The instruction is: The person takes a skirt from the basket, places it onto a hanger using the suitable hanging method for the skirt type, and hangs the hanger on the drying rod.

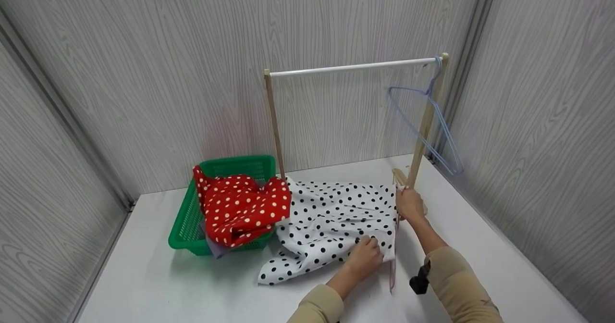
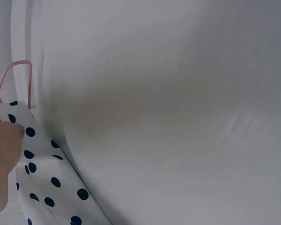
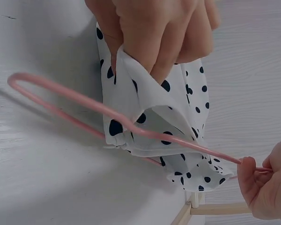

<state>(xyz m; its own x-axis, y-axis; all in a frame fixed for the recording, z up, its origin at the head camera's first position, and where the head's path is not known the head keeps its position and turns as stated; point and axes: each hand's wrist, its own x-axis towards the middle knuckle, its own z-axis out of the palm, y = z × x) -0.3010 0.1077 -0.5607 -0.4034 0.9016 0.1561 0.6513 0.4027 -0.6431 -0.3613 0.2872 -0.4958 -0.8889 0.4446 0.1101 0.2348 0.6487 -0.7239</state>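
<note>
A white cloth with black polka dots (image 1: 336, 217) lies spread and creased on the table. At its near right part, my left hand (image 1: 367, 255) pinches the fabric edge; the right wrist view shows this hand (image 3: 164, 28) lifting a fold. My right hand (image 1: 410, 205) is at the cloth's far right corner. There it grips a pink wire hanger (image 3: 75, 96), thumb and fingers closed round the wire. Along the cloth's right edge runs the hanger, its rounded near end (image 1: 392, 282) sticking out towards me. Part of the hanger is hidden by the cloth.
A green basket (image 1: 180, 229) at left holds a red cloth with white dots (image 1: 245, 207), draped over its rim. Behind the white cloth stands a wooden rack with a white rail (image 1: 355, 67). A blue hanger (image 1: 447, 135) hangs from the rail's right end. Walls enclose the table.
</note>
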